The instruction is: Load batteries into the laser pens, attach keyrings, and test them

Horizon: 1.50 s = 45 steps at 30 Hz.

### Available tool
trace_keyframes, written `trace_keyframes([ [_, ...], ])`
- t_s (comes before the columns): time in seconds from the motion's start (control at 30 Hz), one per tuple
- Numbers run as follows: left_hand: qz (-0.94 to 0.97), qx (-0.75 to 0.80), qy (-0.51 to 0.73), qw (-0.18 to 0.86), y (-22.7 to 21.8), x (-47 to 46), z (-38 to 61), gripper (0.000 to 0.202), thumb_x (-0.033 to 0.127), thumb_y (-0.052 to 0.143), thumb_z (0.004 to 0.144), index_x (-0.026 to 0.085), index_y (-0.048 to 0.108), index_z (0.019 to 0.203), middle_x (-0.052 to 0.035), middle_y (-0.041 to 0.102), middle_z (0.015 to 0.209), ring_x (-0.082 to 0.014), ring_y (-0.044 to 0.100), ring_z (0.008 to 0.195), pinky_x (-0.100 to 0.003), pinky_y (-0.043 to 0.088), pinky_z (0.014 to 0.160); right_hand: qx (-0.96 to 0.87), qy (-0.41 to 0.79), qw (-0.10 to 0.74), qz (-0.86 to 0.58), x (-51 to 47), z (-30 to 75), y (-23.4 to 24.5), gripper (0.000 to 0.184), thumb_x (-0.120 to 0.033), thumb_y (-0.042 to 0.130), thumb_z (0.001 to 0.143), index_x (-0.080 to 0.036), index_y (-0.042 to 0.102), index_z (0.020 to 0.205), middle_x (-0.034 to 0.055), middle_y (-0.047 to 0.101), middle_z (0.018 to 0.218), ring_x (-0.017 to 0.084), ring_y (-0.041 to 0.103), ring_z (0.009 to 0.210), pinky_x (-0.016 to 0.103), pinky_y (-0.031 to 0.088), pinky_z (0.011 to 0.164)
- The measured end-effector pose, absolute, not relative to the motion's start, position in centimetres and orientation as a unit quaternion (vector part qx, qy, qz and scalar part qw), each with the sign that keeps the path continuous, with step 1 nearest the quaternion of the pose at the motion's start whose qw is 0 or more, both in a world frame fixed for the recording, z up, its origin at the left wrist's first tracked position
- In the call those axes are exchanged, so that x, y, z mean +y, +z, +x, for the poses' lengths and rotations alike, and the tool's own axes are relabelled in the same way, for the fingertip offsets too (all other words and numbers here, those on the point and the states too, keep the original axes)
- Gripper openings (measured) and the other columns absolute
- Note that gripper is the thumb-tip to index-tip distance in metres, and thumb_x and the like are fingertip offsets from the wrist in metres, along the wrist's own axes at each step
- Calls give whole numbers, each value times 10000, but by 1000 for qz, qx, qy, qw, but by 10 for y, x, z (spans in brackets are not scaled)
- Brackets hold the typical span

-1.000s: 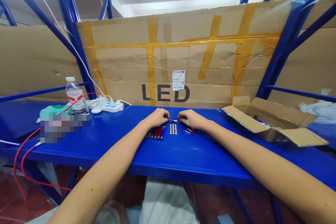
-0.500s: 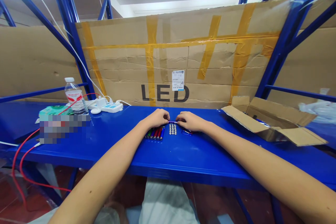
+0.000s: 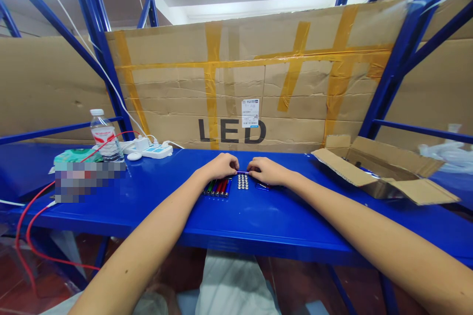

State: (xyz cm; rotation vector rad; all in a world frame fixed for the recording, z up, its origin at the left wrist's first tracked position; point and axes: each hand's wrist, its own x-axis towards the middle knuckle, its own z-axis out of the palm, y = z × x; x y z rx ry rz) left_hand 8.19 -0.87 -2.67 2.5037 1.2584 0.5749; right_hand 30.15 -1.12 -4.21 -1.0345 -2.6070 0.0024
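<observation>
My left hand (image 3: 220, 166) and my right hand (image 3: 266, 171) meet at the middle of the blue shelf top (image 3: 236, 216), fingers curled. Between their fingertips they pinch a small slim blue-and-silver piece (image 3: 243, 173). Just under the left hand lies a row of several small coloured tubes (image 3: 218, 187), green, red and blue. Between the hands sits a block of small silver button cells (image 3: 243, 181). Part of some blue clips (image 3: 262, 186) shows under my right hand.
An open cardboard box (image 3: 384, 170) stands at the right. At the left are a water bottle (image 3: 103, 135), a white power strip (image 3: 153, 150), a green pack (image 3: 76, 156) and red wires (image 3: 27, 216). A taped cardboard sheet marked LED (image 3: 258, 83) backs the shelf.
My right hand slid slightly left toward the left hand, covering more of the clips. The left hand stays put.
</observation>
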Motion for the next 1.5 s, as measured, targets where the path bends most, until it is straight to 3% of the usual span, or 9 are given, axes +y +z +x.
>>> trace_keyframes([
  [0.5,854,445,210,168,-19,-15,80,158,186,603,694,164,693,823,-36,719,851,-169,642,785,-265,471,725,-904,19,189,-382,-13,299,-43,231,-288,543,888,-151,662,1030,101,661,956,197,608,853,300,457,778],
  [0.73,855,440,221,160,-16,-15,77,172,208,579,702,163,704,811,-37,721,832,-172,633,785,-267,462,733,-904,-8,223,-365,-16,297,-42,215,-233,520,896,-147,658,1037,117,632,1034,225,575,999,355,430,923],
  [0.9,867,424,192,178,-10,-11,69,189,216,574,684,154,718,789,-30,707,775,-151,609,733,-248,446,694,-910,-34,245,-332,-30,292,-34,215,-177,494,896,-139,680,996,107,608,952,215,557,952,349,436,886],
  [1.03,877,415,136,202,-3,-14,62,206,256,611,662,152,740,784,-24,702,748,-143,594,710,-233,428,652,-936,-34,223,-270,-54,281,-29,256,-170,481,904,-168,715,1011,84,605,867,198,553,860,338,445,812],
  [1.17,877,424,88,207,-3,-18,60,205,256,625,639,161,752,768,-19,702,735,-136,587,681,-227,408,613,-958,-22,186,-218,-72,268,-32,317,-154,498,887,-187,700,1130,103,642,1000,213,569,935,355,452,849],
  [1.3,871,440,101,197,-7,-16,62,204,276,639,633,158,751,756,-20,696,714,-139,580,661,-229,397,588,-961,-32,186,-204,-77,263,-38,344,-155,488,893,-202,690,1167,114,647,1074,228,566,999,376,452,883],
  [1.5,860,457,130,189,-12,-11,63,207,252,616,634,150,743,760,-25,697,704,-143,584,655,-228,397,574,-964,-16,178,-195,-79,264,-34,309,-150,511,879,-204,717,1102,103,647,1010,217,570,970,370,455,889],
])
